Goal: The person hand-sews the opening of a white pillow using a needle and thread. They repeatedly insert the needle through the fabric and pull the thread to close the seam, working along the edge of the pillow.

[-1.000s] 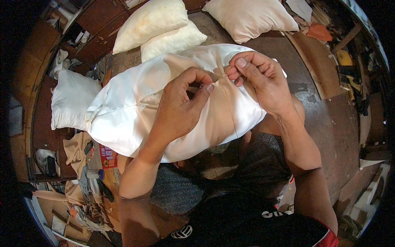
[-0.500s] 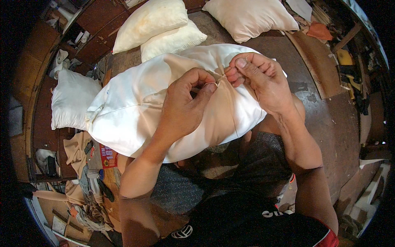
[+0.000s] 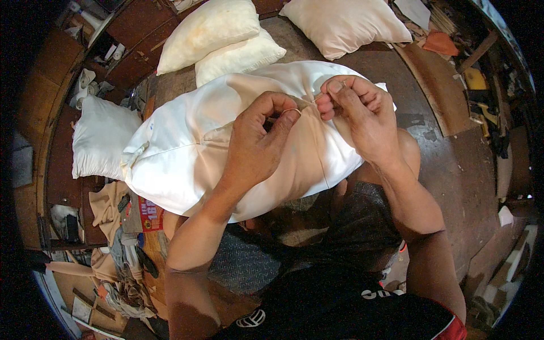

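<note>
Little room between hands (image 3: 256, 141) (image 3: 367, 122); thread (image 3: 298, 111), apparently.

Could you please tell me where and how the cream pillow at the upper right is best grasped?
The cream pillow is probably best pinched at its near corner, coming from the person's side: that corner tapers toward the person and nothing lies over it, while the far edge is cut off by the picture.

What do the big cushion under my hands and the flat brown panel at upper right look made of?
The big cushion: satin-like cloth, probably synthetic, given its glossy highlights and folds. The flat brown panel: perhaps plywood or fiberboard, fairly matt, judging by its stiff, straight edge.
</note>
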Demonstrator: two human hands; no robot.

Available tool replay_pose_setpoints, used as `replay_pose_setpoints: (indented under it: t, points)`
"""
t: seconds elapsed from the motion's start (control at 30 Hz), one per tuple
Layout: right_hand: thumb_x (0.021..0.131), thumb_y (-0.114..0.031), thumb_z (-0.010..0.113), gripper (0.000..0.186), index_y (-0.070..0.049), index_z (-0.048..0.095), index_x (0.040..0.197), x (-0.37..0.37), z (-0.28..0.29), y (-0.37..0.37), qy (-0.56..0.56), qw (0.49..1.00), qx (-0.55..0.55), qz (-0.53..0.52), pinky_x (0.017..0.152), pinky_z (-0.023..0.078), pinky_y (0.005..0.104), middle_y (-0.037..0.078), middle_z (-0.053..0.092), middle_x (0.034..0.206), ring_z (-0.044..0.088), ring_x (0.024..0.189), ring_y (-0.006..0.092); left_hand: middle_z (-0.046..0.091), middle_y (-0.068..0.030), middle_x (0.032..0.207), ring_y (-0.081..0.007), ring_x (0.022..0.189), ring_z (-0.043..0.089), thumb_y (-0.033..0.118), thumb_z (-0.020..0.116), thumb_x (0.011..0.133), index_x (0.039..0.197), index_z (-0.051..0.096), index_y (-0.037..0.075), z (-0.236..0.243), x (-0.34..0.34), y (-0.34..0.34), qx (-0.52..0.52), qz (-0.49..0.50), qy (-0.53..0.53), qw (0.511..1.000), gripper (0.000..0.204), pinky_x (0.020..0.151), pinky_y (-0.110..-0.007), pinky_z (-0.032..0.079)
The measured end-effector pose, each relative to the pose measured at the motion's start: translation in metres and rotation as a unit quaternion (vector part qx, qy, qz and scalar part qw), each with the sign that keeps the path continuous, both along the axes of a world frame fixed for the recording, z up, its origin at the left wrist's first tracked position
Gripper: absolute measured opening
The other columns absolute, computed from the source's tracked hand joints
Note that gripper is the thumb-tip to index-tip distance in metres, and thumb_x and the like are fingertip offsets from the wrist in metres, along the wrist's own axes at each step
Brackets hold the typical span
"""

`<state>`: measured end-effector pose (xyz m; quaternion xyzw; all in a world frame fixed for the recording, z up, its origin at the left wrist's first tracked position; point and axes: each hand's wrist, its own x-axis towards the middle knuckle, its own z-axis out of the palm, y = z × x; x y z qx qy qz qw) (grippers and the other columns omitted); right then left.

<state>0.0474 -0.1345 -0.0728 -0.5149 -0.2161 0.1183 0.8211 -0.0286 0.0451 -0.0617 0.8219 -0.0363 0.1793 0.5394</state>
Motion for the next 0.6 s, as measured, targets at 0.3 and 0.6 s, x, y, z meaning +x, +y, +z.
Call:
replay_pose_setpoints:
  t: [0.3, 0.6]
  points:
    - [0.101, -0.011, 0.054, 0.021, 0.003, 0.07, 0.102, -0.002, -0.001, 0.002, 0.053, 0.997, -0.035, 0.054, 0.066, 0.05, 0.0237, 0.007, 0.072, 0.088, 0.065, 0.076, 0.0104, 0.066, -0.0061, 0.09, -0.0147, 0.075, 0.062, 0.002, 0.068, 0.09, 0.098, 0.065, 0.002, 0.0, 0.002, -0.002, 0.054, 0.02, -0.045, 0.997, 0.008, 0.071, -0.029, 0.051]
    - [0.101, -0.015, 0.057, 0.025, 0.002, 0.07, 0.115, 0.01, 0.005, -0.011, 0.102, 0.991, -0.04, 0.082, 0.062, 0.048, 0.0219, 0.01, 0.074, 0.094, 0.069, 0.079, 0.0131, 0.065, -0.009, 0.102, -0.0301, 0.097, 0.062, 0.0, 0.076, 0.076, 0.098, 0.068, 0.006, -0.002, 0.006, 0.0, 0.316, 0.04, -0.279, 0.906, 0.024, 0.085, -0.041, 0.051]
